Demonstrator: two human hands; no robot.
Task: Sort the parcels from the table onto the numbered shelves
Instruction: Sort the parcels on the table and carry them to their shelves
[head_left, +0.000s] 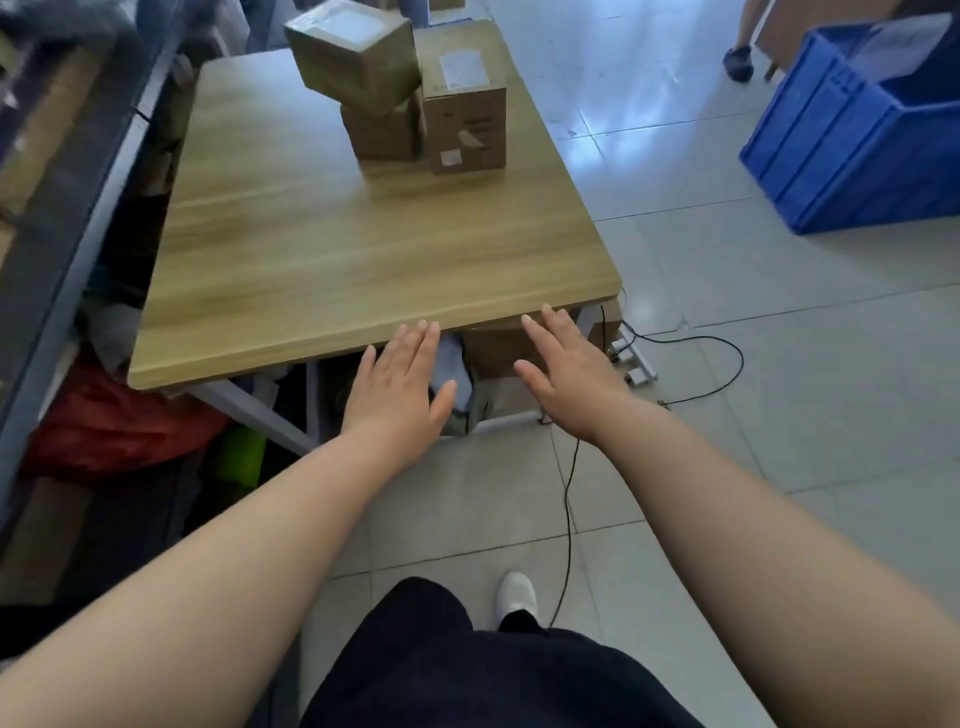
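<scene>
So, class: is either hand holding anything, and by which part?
Nothing is held. The left hand and right hand are open and flat by the table edge; the cardboard parcels sit untouched.

No writing can be read: the white labels (464, 70) on the tall cardboard parcel (464, 124) and the tilted parcel (358, 57), at twelve o'clock on the table (311, 260), are blurred.

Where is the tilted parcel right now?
In the head view, the tilted parcel sits at the far end of the table, perched on a smaller box, just left of the taller labelled box.
</scene>
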